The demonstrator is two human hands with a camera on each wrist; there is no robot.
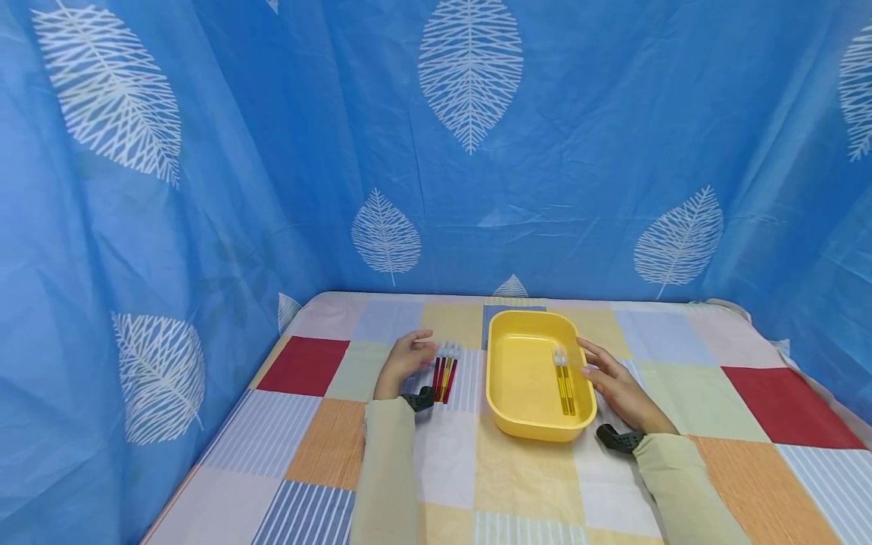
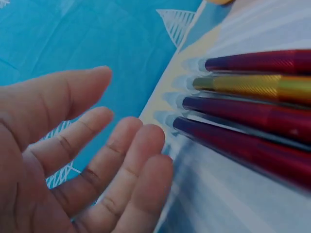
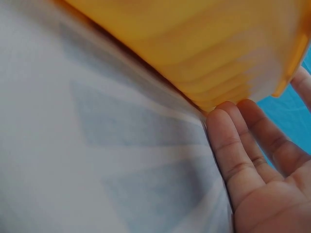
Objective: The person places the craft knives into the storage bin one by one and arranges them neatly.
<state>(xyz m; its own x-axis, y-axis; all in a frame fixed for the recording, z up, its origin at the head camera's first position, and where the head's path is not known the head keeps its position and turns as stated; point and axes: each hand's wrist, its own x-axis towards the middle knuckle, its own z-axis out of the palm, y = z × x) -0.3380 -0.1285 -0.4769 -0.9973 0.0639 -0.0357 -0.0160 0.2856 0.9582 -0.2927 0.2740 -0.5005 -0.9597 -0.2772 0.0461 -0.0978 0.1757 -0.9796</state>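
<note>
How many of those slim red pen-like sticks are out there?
3 slim, dark-red, pen-like sticks with clear tips, all on the patchwork-covered table. In the head view, two lie left of a slim gold stick and one lies right of it.

We see a patchwork cloth (image 1: 524, 473) over the worktop (image 1: 245, 473), one red square (image 1: 304, 366) near its far left corner and a larger-looking red patch (image 1: 793, 406) by its right edge. Beyond the far edge we have a blue curtain (image 1: 559, 189), printed with white leaves (image 1: 470, 72), hanging along both side edges too.
</note>
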